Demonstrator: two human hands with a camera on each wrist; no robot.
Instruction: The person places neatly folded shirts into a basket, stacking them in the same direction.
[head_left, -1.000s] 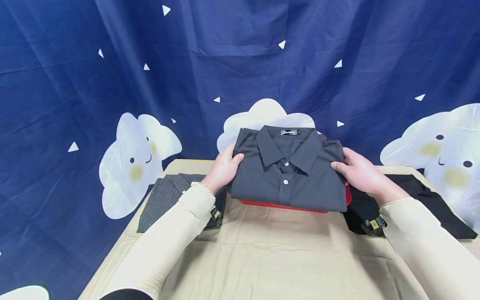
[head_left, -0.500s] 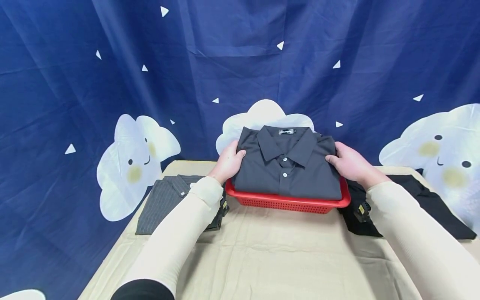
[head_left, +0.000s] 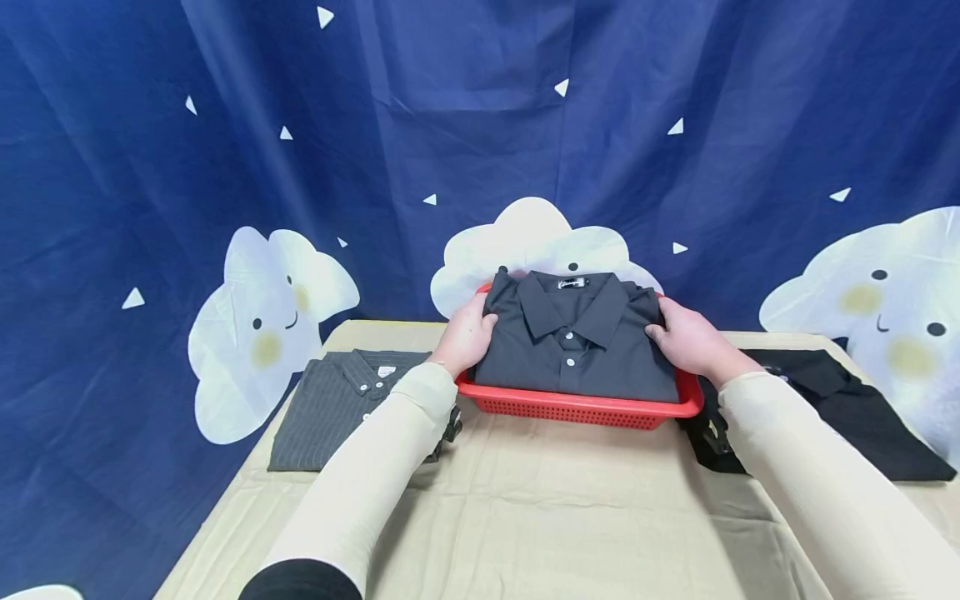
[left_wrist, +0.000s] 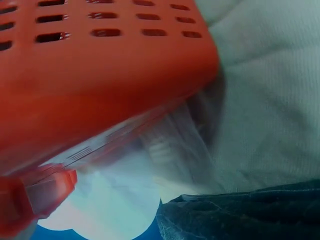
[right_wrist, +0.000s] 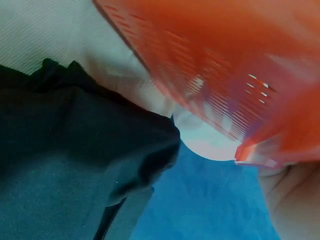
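Lowered further, the folded dark-grey collared shirt (head_left: 576, 354) is held inside the red perforated basket (head_left: 573, 411), its edges pinched at nine o'clock by the left hand (head_left: 465, 333) and at three by the right hand (head_left: 692, 337). Seating appears underway; even release seems called for next.

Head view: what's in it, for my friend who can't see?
A person's left hand and right hand hold a folded charcoal collared shirt by its sides in a red perforated plastic basket. On the beige cloth-covered table, a folded pinstriped grey shirt lies left, a folded black garment right; behind, a blue cloud-print curtain.
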